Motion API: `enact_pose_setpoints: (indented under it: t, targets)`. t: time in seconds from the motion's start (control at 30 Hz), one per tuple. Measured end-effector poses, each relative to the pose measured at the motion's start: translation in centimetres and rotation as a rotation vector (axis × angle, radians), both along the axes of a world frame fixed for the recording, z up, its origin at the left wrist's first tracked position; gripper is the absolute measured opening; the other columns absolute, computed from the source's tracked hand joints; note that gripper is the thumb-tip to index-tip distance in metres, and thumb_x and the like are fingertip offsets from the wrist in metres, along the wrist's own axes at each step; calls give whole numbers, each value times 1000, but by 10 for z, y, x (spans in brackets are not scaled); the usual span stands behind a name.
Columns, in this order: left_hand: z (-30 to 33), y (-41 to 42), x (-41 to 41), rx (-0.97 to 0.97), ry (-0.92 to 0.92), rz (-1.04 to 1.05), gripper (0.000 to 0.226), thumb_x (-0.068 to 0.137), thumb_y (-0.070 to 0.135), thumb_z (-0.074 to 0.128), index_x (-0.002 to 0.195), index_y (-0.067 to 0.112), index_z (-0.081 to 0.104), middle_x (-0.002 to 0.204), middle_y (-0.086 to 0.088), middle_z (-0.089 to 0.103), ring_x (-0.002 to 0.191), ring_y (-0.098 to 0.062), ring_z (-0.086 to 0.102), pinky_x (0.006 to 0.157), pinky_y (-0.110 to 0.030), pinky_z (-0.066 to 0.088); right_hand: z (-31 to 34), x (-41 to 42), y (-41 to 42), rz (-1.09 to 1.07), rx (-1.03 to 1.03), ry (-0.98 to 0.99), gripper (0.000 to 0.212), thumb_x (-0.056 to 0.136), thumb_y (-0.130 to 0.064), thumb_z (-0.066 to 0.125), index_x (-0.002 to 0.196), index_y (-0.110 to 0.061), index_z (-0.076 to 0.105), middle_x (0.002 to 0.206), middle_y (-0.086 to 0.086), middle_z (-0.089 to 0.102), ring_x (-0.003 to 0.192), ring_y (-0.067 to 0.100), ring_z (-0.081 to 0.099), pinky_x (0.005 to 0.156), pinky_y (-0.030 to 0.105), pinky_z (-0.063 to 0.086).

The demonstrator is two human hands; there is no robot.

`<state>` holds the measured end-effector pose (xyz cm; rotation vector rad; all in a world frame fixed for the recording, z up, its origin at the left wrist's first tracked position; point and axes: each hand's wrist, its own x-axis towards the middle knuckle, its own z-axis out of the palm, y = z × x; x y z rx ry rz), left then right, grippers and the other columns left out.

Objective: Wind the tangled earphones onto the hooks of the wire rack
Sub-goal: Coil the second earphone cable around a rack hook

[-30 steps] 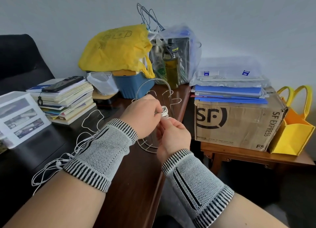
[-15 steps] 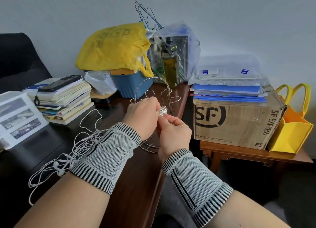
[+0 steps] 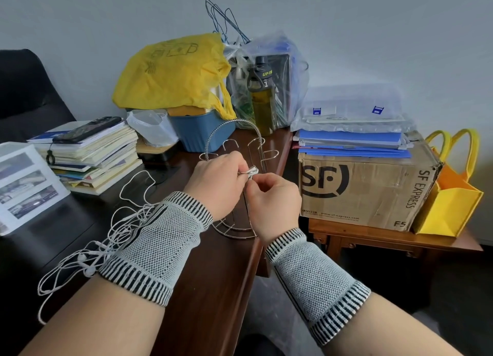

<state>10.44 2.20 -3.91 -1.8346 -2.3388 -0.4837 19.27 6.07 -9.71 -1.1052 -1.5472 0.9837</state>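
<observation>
Both hands, left [image 3: 218,181] and right [image 3: 272,198], pinch earphone cord [image 3: 252,172] at wire rack [image 3: 234,142]; loose tangle [image 3: 106,246] at 8 o'clock on worktop [image 3: 213,289].

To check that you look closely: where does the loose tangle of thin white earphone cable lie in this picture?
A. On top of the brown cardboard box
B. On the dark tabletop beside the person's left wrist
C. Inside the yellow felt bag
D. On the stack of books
B: the tangle of thin white earphone cable spreads over the dark tabletop, beside the left hand and its wrist.
</observation>
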Motion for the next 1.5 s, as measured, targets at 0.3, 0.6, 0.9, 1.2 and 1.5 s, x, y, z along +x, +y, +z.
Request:
enact_pose_setpoints:
  t: [0.3,0.6,0.9,1.2,1.5]
  targets:
    - [-6,-3,1,99,-54,-55,3,97,21,52,94,22,53,73,14,48,77,-20,64,77,-43,55,-7,-4,4,-21,-115,215,7,83,-22,71,77,-25,68,74,-8,69,73,9,66,76,34,58]
    - [-9,-1,-3,140,-24,-62,7,95,20,54,94,27,51,81,13,57,86,-20,61,85,-38,46,-5,3,8,24,133,27,7,87,-21,66,82,-21,70,64,-19,57,63,0,57,69,22,51]
    - [-11,0,-4,162,-51,-55,9,94,17,55,97,26,56,84,15,57,88,-18,62,89,-37,45,-7,0,14,61,53,108,13,84,-20,69,73,-27,68,69,-13,66,69,5,64,75,29,56]
    - [-10,-4,-4,144,-51,-88,14,92,20,59,93,32,51,81,20,52,91,-13,61,92,-38,44,-11,2,10,83,-20,250,20,81,-10,72,79,-26,60,76,-8,66,71,6,62,76,27,56]
    - [-17,-1,-6,211,-23,-102,11,90,22,63,93,29,55,76,18,51,84,-16,62,86,-38,44,-18,4,12,69,106,227,23,81,-14,74,80,-33,60,70,-14,66,69,2,63,74,27,56]
